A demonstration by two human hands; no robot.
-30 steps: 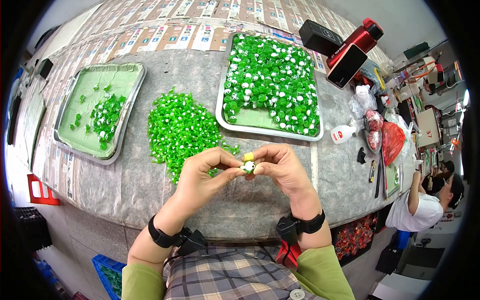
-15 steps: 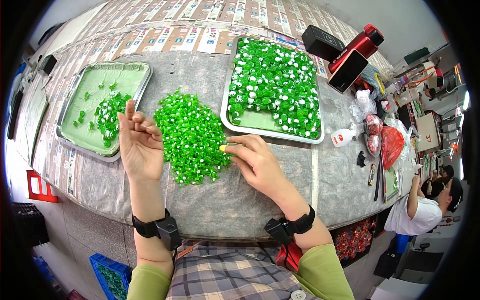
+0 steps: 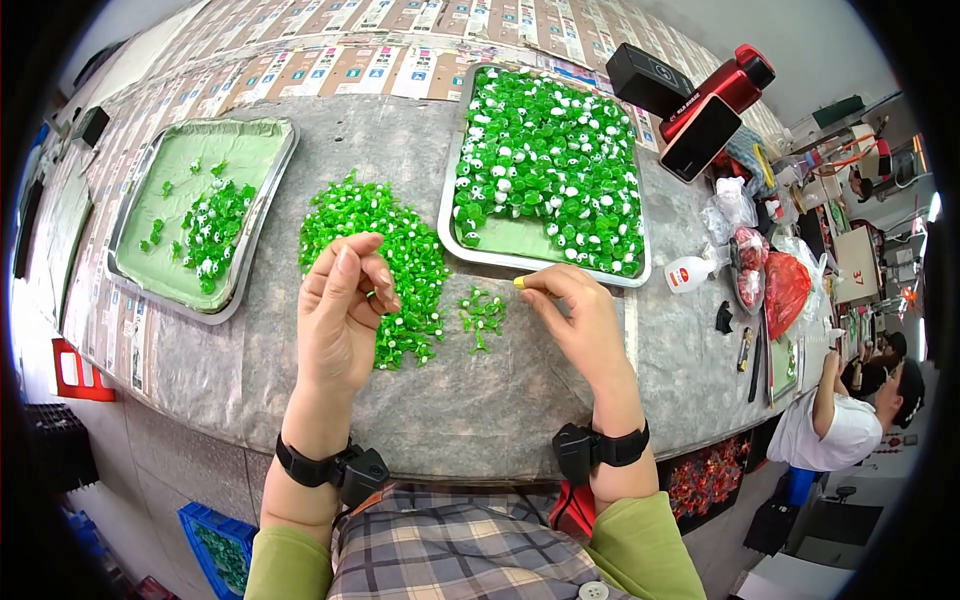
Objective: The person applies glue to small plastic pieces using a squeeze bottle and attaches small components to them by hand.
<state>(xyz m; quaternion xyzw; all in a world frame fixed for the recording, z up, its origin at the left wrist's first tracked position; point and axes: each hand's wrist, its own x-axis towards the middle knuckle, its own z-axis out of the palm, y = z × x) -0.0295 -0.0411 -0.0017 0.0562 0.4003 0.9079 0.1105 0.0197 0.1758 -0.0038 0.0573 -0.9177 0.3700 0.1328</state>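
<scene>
Over the near left part of a heap of small green plastic pieces with white dots (image 3: 400, 255), my left hand (image 3: 340, 310) is raised with its fingers loosely curled and apart. I see nothing in it. My right hand (image 3: 580, 320) hovers just right of a small separate cluster of the same green pieces (image 3: 481, 312). Its thumb and index finger point left, slightly apart, and a small yellow cover shows at the index fingertip. No green piece shows in that hand.
A metal tray (image 3: 215, 312) at left holds some green-and-white pieces on a green lining. A fuller tray (image 3: 545, 268) stands behind my right hand. Right of it are a white bottle (image 3: 688, 273), a phone (image 3: 700, 138), a red flask (image 3: 735, 80) and a black box (image 3: 645, 82). A person (image 3: 840, 430) sits far right.
My left hand has moved right from beside the left tray to the heap, its fingers curling more. My right hand has shifted right, and a small cluster now lies apart from the heap.
</scene>
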